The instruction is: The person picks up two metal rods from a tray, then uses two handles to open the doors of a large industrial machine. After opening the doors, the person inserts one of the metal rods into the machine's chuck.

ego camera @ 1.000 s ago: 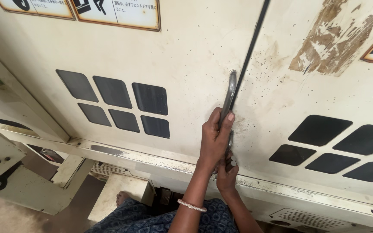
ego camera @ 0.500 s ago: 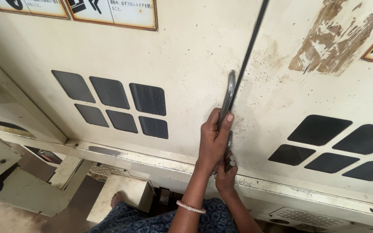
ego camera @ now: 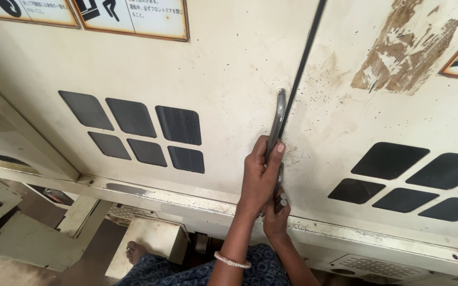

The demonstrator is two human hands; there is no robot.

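While the left hand wraps its fingers around the lower half of a curved grey metal door handle, its grip is closed on the bar with the thumb lying up along it, the nail pointing toward the handle's top end. Just beneath, the right hand is tucked under the left, its grip closed too, fingers curled about the handle's lower end, though what exactly they pinch there is hidden by the left hand. A thin bangle circles the left wrist. That handle stands upright on the right edge of a worn cream-painted metal door panel, right beside the dark vertical seam that parts it from a second cream panel. Each panel carries a group of dark slanted vent windows, six on the left door. A patch of peeled brown paint marks the right panel, and orange-framed warning stickers sit along the top. Below the doors runs a grimy metal sill. Lower still, blue patterned cloth and a bare foot show near a pale block
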